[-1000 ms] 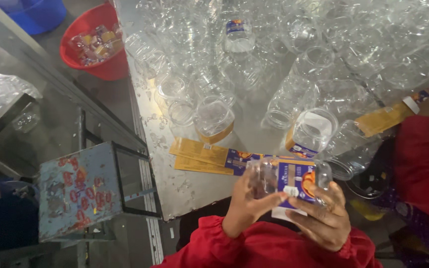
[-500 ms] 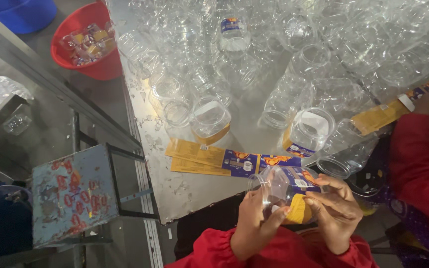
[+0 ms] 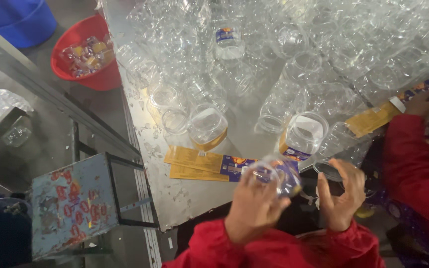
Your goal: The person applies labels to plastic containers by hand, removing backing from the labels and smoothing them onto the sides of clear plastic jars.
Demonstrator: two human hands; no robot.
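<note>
One jar [image 3: 274,176], two hands, at the near edge of the table [image 3: 184,198].

Left hand [image 3: 254,208] grips the clear jar, blurred, lying roughly on its side with its long axis running left to right; which end is the mouth cannot be told. Right hand [image 3: 341,196] is spread with nothing in it, just beside the jar and apart from it, whereas half a second ago both hands clasped the jar and its blue label. Two yellow-and-blue label strips [image 3: 199,164] lie flat on the table beside it. Beyond stand dozens of empty jars [image 3: 234,74], too many to count. One red tub [image 3: 83,54] and one blue tub [image 3: 18,20] sit on the floor. Another person's hand [image 3: 423,101] rests at far right.
</note>
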